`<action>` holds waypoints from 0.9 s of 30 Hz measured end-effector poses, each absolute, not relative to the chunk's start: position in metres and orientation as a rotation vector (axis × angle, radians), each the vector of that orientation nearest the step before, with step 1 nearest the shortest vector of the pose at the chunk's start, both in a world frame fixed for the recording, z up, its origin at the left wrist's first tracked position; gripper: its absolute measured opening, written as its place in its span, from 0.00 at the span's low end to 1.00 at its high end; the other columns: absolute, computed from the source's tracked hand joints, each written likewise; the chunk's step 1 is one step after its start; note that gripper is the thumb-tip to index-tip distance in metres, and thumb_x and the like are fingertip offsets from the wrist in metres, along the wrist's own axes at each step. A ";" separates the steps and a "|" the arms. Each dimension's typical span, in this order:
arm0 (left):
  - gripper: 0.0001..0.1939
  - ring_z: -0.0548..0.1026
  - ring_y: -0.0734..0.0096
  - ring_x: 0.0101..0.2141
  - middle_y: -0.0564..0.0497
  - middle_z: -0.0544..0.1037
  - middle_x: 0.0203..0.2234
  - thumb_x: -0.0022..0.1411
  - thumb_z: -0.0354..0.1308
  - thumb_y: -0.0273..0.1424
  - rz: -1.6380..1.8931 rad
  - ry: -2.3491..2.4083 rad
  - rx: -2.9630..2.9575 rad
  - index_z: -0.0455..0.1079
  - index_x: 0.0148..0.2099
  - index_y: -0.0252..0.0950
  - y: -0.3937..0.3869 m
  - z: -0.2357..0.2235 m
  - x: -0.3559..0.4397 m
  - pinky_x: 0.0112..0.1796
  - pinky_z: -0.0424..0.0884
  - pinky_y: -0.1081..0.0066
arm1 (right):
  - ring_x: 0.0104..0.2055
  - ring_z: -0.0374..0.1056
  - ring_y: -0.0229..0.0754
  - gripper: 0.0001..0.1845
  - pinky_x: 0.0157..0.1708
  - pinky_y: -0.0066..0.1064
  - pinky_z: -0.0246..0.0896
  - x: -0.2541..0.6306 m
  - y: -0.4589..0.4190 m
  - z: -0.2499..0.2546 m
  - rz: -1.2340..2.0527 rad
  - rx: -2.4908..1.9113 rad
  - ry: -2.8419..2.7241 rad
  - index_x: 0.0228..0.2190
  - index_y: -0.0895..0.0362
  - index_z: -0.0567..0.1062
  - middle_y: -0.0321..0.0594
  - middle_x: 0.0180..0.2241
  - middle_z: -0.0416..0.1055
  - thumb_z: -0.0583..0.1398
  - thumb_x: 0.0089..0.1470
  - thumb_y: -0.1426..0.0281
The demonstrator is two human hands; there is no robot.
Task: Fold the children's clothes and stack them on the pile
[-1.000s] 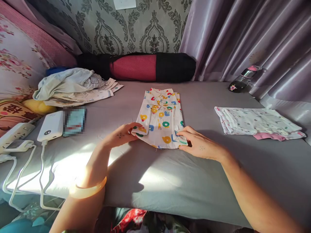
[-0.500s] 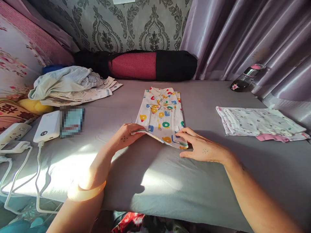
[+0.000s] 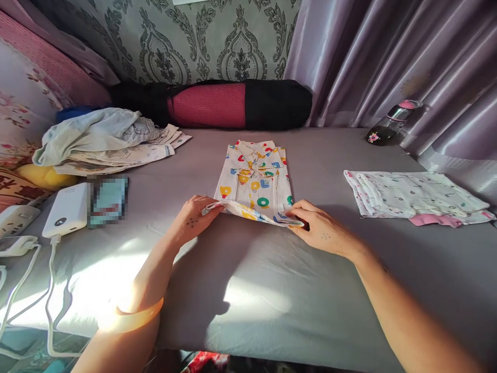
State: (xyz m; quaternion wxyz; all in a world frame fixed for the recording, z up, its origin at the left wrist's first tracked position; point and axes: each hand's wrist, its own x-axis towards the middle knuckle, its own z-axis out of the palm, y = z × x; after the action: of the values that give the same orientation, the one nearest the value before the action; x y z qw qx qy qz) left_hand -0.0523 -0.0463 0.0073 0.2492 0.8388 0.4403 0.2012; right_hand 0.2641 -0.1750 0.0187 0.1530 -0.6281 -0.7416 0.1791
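Note:
A white collared shirt (image 3: 254, 178) with a colourful letter print lies on the grey sheet in front of me, its sides folded in and its collar pointing away. My left hand (image 3: 196, 217) grips the near left corner of the hem, fingers closed on the cloth. At the near right corner, my right hand (image 3: 316, 225) pinches the hem between thumb and fingers. The near edge is lifted a little off the sheet between both hands. A bangle (image 3: 132, 317) sits on my left wrist.
Folded patterned cloth (image 3: 415, 194) lies to the right, a dark bottle (image 3: 390, 124) behind it. Heaped clothes (image 3: 101, 137) are at the back left, near a white power bank (image 3: 67, 210) with a cable and a blurred item (image 3: 108, 201). A black and red roll (image 3: 209, 105) lies along the wall.
My right hand has closed on the shirt's near right corner, where its thumb was apart before. The hem has been raised and moved slightly away from me.

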 end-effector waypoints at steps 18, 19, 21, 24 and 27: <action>0.14 0.69 0.60 0.42 0.46 0.73 0.36 0.59 0.55 0.42 0.465 1.619 2.221 0.71 0.30 0.37 -0.032 -0.003 -0.048 0.49 0.66 0.59 | 0.28 0.64 0.39 0.15 0.29 0.30 0.53 0.260 -0.157 -0.017 0.168 -2.044 -1.660 0.22 0.53 0.66 0.36 0.27 0.67 0.58 0.59 0.65; 0.14 0.69 0.59 0.42 0.46 0.73 0.37 0.59 0.55 0.42 0.467 1.622 2.226 0.71 0.31 0.37 -0.032 -0.005 -0.049 0.49 0.67 0.59 | 0.27 0.64 0.39 0.14 0.29 0.30 0.53 0.260 -0.157 -0.017 0.162 -2.049 -1.662 0.22 0.53 0.66 0.35 0.27 0.66 0.58 0.58 0.65; 0.13 0.69 0.59 0.42 0.46 0.74 0.37 0.60 0.56 0.42 0.517 1.618 2.258 0.72 0.37 0.37 -0.032 -0.007 -0.051 0.48 0.68 0.59 | 0.27 0.64 0.38 0.15 0.29 0.30 0.54 0.259 -0.158 -0.017 0.153 -2.048 -1.667 0.21 0.53 0.66 0.36 0.27 0.67 0.58 0.59 0.66; 0.15 0.70 0.58 0.45 0.44 0.75 0.44 0.65 0.53 0.40 0.696 1.525 2.422 0.70 0.49 0.38 -0.036 -0.007 -0.048 0.49 0.67 0.57 | 0.28 0.66 0.39 0.13 0.30 0.31 0.58 0.254 -0.160 -0.012 0.069 -2.029 -1.661 0.25 0.54 0.70 0.38 0.29 0.69 0.56 0.61 0.64; 0.19 0.67 0.56 0.55 0.44 0.72 0.55 0.70 0.47 0.38 0.731 1.284 2.665 0.66 0.59 0.40 -0.044 -0.005 -0.035 0.56 0.62 0.55 | 0.41 0.71 0.45 0.16 0.41 0.36 0.64 0.242 -0.160 -0.003 -0.086 -1.923 -1.778 0.41 0.58 0.75 0.47 0.43 0.73 0.52 0.65 0.62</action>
State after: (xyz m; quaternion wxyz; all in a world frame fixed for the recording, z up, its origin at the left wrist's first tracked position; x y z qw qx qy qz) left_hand -0.0351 -0.0445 -0.0053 0.0475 0.8736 0.4209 0.2397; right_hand 0.2424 -0.1603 -0.0030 0.2574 -0.7091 -0.6557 -0.0317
